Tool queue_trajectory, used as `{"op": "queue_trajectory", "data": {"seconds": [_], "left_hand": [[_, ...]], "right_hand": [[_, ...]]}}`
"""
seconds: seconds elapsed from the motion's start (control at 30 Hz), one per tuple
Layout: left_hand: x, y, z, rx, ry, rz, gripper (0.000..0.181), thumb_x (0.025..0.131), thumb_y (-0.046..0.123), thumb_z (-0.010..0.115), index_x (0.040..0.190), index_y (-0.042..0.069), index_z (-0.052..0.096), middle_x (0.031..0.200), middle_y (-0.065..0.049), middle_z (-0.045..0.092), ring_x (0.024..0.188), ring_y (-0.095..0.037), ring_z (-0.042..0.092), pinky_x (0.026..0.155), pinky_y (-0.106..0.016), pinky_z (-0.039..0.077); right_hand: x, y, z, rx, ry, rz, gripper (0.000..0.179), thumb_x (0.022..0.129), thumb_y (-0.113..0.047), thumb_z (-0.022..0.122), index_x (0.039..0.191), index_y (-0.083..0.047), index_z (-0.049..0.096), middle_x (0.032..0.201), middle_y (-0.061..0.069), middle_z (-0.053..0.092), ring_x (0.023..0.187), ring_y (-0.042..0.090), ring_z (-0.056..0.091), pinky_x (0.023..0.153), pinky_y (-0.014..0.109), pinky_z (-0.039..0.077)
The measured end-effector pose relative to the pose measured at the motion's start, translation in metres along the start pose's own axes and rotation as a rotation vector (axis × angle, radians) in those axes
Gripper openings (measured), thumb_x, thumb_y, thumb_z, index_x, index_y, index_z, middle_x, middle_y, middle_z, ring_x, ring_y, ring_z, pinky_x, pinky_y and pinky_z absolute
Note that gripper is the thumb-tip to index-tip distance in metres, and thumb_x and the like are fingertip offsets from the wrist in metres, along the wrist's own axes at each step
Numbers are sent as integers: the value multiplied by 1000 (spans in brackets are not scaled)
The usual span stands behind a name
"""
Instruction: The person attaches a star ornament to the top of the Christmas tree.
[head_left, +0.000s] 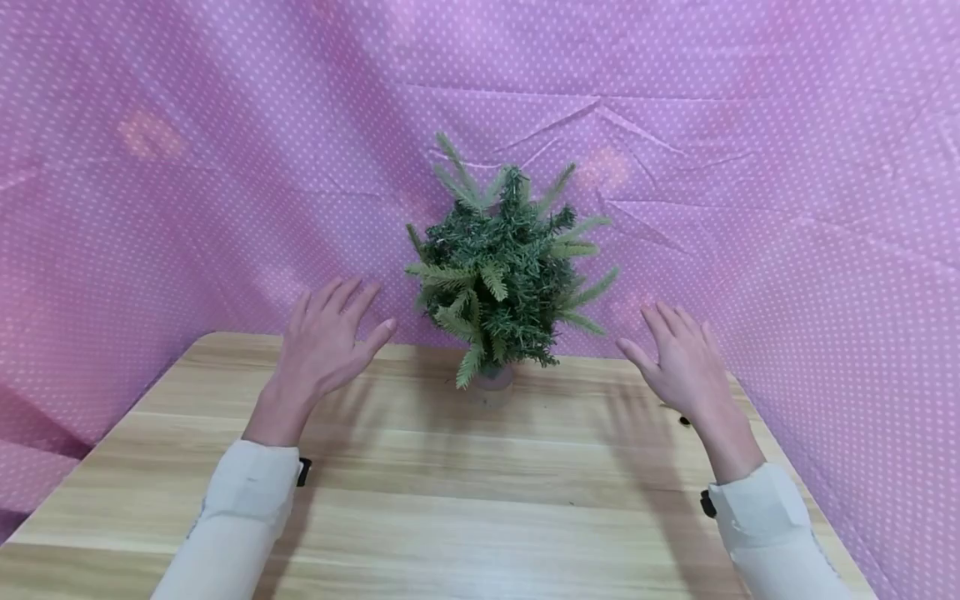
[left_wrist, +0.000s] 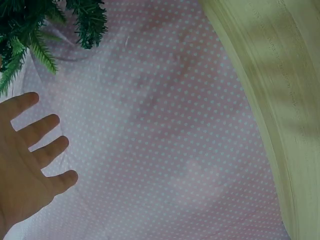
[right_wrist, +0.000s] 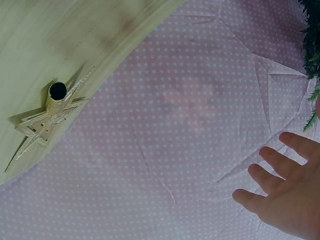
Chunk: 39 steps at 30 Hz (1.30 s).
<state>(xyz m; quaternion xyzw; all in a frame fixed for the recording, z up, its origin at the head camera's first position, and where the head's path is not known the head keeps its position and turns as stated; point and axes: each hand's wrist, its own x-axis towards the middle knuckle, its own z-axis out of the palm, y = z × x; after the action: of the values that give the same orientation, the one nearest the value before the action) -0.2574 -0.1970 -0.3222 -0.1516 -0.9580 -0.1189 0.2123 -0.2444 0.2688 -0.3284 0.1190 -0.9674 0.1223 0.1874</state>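
And here's the left hand (head_left: pixel 321 346), fingers straight and spread wide, holding nothing, the thumb angled toward the artificial Christmas tree (head_left: pixel 510 267). Across from it, the right hand (head_left: pixel 686 362) matches: fingers wide, thumb out, nothing in the grasp. The tree stands upright right between the two sets of fingers, apart from both thumb tips, its short base (head_left: pixel 491 390) on the wooden table (head_left: pixel 450 533). Over by the right side, a gold star tree topper (right_wrist: pixel 42 125) lies on the tabletop near the edge, back from the right fingertips and close to the wrist, its dark socket showing. Beyond all the fingers hangs pink polka-dot cloth (head_left: pixel 750 125), creased behind the tree.
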Motion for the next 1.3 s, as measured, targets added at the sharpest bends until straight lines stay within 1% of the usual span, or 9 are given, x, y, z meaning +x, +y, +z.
{"op": "queue_trajectory", "data": {"seconds": [0.17,0.27,0.37,0.5,0.6,0.77,1.0,1.13,1.3], "left_hand": [[3,0,2,6,16,26,72,102,62,37,154,12,43,160,-17,36,147,-40,28,118,-64,10],[4,0,5,-10,32,46,71,103,60,38,153,12,44,158,-17,39,145,-39,31,118,-61,15],[8,2,8,-59,75,68,69,103,59,41,152,11,46,155,-16,44,143,-39,36,117,-60,21],[13,3,11,-142,170,94,65,101,55,48,147,9,52,149,-16,50,137,-38,44,112,-61,30],[17,4,12,-169,230,122,62,99,52,52,143,8,56,146,-16,54,133,-37,48,109,-60,35],[22,7,9,-186,271,153,60,99,49,54,142,8,57,143,-16,56,130,-37,51,106,-59,38],[31,12,1,-283,401,185,56,97,45,57,138,7,60,140,-16,57,128,-36,53,104,-57,41],[39,18,-6,-291,443,189,55,96,43,57,137,7,60,141,-16,56,127,-36,53,101,-57,43],[48,25,-14,-319,471,179,55,96,43,53,137,6,60,141,-17,55,126,-37,53,96,-58,46]], "right_hand": [[0,3,3,5,60,-29,70,103,-48,54,148,4,44,151,32,40,137,54,35,110,70,23],[-1,4,4,12,92,-41,67,102,-45,58,145,5,48,148,32,45,133,53,40,107,69,29],[-2,7,5,19,118,-40,63,101,-42,60,143,5,51,145,31,48,131,53,43,106,68,31],[-6,10,7,29,131,-35,59,100,-39,63,139,4,55,141,29,52,128,52,46,105,66,32],[-9,13,9,21,125,-42,58,97,-37,68,138,3,57,137,28,55,123,52,49,101,66,36],[-13,18,11,10,99,-48,59,95,-37,70,136,4,58,134,29,56,116,53,52,95,66,40],[-21,25,12,37,61,-20,59,97,-36,68,137,6,56,135,30,55,121,53,50,98,67,39],[-25,31,10,43,27,10,60,99,-39,64,139,5,53,138,30,53,124,53,48,98,68,38],[-31,40,11,44,-13,28,64,101,-43,59,141,6,51,141,32,49,127,54,44,99,70,37]]}}
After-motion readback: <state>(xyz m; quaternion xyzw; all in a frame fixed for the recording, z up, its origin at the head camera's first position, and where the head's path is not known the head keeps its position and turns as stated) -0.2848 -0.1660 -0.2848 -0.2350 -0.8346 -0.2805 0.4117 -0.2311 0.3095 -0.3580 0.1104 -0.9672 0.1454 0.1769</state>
